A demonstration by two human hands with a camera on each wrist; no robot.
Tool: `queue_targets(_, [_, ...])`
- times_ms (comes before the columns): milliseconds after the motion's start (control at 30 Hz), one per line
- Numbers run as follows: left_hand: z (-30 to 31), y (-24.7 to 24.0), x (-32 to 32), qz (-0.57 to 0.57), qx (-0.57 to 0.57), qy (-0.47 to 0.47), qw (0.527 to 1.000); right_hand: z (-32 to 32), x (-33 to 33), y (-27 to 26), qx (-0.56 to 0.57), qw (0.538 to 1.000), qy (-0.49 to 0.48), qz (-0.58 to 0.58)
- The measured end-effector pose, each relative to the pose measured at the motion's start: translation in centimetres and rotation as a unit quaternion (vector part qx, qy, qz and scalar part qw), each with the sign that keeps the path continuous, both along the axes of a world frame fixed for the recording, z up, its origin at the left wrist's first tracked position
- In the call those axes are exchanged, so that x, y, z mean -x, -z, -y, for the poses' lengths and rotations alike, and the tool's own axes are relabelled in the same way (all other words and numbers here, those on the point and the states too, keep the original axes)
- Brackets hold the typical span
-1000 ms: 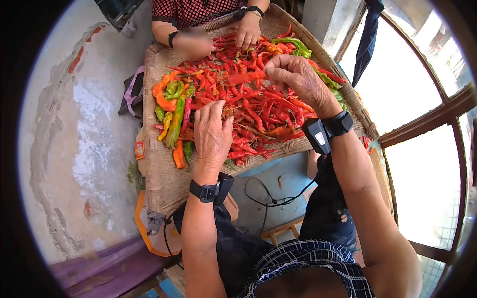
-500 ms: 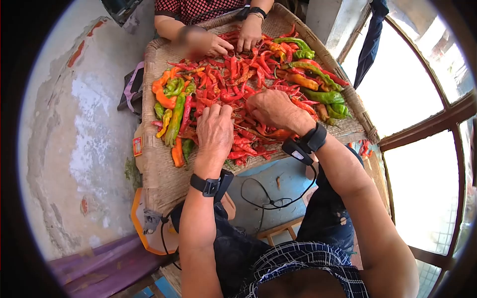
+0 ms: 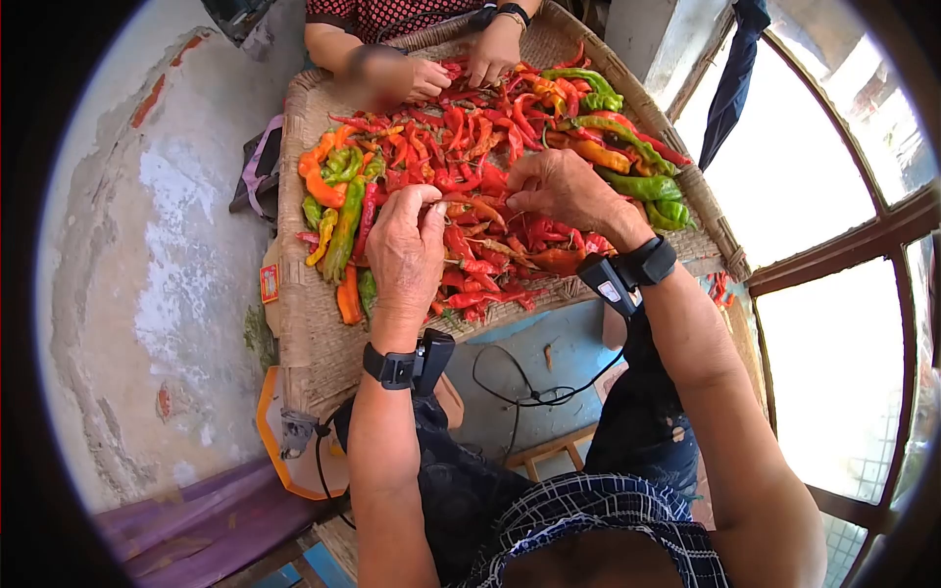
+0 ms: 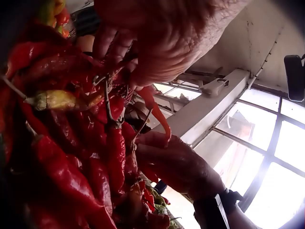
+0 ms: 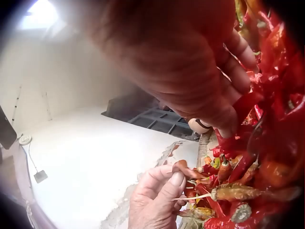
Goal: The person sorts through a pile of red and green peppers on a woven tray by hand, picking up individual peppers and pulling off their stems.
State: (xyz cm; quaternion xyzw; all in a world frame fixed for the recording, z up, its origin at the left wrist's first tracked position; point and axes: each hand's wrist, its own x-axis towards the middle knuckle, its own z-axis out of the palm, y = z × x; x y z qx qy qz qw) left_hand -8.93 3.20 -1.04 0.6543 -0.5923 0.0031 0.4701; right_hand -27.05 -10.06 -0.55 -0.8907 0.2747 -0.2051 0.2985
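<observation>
Head view: daylight from the window (image 3: 833, 363), panes burnt white; frame bowed; black round border; one smeared patch at top. Left wrist view: peppers (image 4: 71, 167) in deep shade, small glints on their skins; hard backlight at right; dark corners. Right wrist view: my right hand (image 5: 171, 62), shadowed, soft; wall (image 5: 105, 157) washed out; glare upper left; right edge blurred.

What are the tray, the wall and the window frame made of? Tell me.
Tray: probably wicker or bamboo, matte; the weave shows.
Wall: seemingly plaster, dull and flaking, with reddish, brick-like patches exposed.
Window frame: brown, perhaps painted wood, though metal is possible; no clear grain shows.
</observation>
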Motion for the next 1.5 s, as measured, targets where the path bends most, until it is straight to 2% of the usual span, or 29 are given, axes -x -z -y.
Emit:
queue_targets(33, [0.1, 0.1, -0.2, 0.0, -0.001, 0.0, 1.0, 0.0, 0.2, -0.3, -0.001, 1.0, 0.0, 0.0])
queue_targets(100, [0.3, 0.2, -0.4, -0.088, 0.005, 0.008, 0.996, 0.0, 0.5, -0.8, -0.07, 0.991, 0.008, 0.116])
queue_targets(133, [0.3, 0.1, -0.4, -0.114, 0.011, 0.005, 0.993, 0.0, 0.5, -1.0, -0.101, 0.985, 0.01, 0.136])
queue_targets(233, [0.2, -0.1, -0.5, -0.146, 0.034, 0.011, 0.989, 0.2, 1.0, -1.1, -0.092, 0.989, 0.02, 0.113])
queue_targets(300, [0.1, -0.2, -0.8, -0.169, 0.011, 0.013, 0.986, 0.5, 1.4, -0.9, -0.079, 0.991, 0.018, 0.107])
queue_targets(367, [0.4, 0.3, -1.1, -0.223, 0.019, 0.038, 0.974, 1.1, 2.0, -1.0, -0.064, 0.993, 0.016, 0.102])
queue_targets(433, [0.5, 0.1, -0.8, -0.248, 0.024, 0.041, 0.968, 1.5, 2.4, -2.0, -0.16, 0.974, 0.01, 0.16])
queue_targets(500, [0.5, 0.2, -0.5, -0.272, 0.027, 0.043, 0.961, 2.3, 2.2, -2.5, -0.132, 0.983, 0.031, 0.12])
queue_targets(567, [0.7, 0.7, -0.3, -0.287, 0.003, 0.067, 0.956, 3.1, 0.8, -1.4, -0.14, 0.948, 0.068, 0.277])
queue_targets(600, [0.8, 0.8, -0.2, -0.268, -0.007, 0.062, 0.961, 3.0, -0.1, -1.4, 0.067, 0.969, 0.105, 0.214])
queue_targets(633, [0.8, 0.8, -0.2, -0.268, -0.006, 0.06, 0.962, 2.7, -0.5, -1.3, 0.067, 0.969, 0.104, 0.214])
queue_targets(700, [0.7, 0.8, 0.1, -0.258, -0.043, 0.064, 0.963, 0.8, -1.3, -1.0, 0.024, 0.986, -0.027, 0.165])
queue_targets(767, [0.8, 0.7, 0.5, -0.271, -0.041, 0.076, 0.959, -0.7, -2.5, -0.1, 0.037, 0.981, -0.098, 0.162])
queue_targets(800, [1.0, 1.0, 0.5, -0.241, -0.037, 0.086, 0.966, -1.8, -2.6, -0.7, 0.063, 0.977, -0.118, 0.169])
queue_targets(833, [1.1, 1.2, 0.4, -0.21, -0.032, 0.095, 0.972, -2.3, -2.9, -0.6, 0.009, 0.971, -0.142, 0.19])
queue_targets(900, [1.1, 1.2, 0.2, -0.191, -0.044, 0.095, 0.976, -2.8, -3.4, -0.1, 0.044, 0.965, -0.122, 0.226])
queue_targets(1100, [0.1, 0.4, 1.2, -0.124, -0.069, 0.081, 0.987, -2.6, -2.9, -0.7, -0.059, 0.98, -0.071, 0.178])
queue_targets(1167, [0.0, 0.4, 1.1, -0.07, -0.096, 0.087, 0.989, -2.0, -2.8, 0.1, -0.038, 0.976, -0.072, 0.202])
queue_targets(1233, [-0.1, 0.6, 1.1, -0.07, -0.104, 0.087, 0.988, -1.1, -2.5, 0.2, -0.047, 0.983, -0.072, 0.164])
queue_targets(1300, [-0.2, 1.3, 0.9, 0.004, -0.138, 0.091, 0.986, -0.6, -2.2, -0.1, -0.092, 0.979, -0.083, 0.161])
queue_targets(1367, [-0.2, 1.4, 1.0, -0.004, -0.158, 0.089, 0.983, -0.7, -1.7, -1.8, -0.212, 0.965, -0.038, 0.152])
queue_targets(1433, [-0.1, 1.7, 0.7, 0.005, -0.114, 0.112, 0.987, 0.3, -0.9, -2.6, -0.23, 0.957, -0.007, 0.179])
queue_targets(1500, [0.0, 1.7, 0.5, -0.009, -0.109, 0.096, 0.989, 1.8, -1.2, -2.4, -0.254, 0.906, 0.011, 0.339])
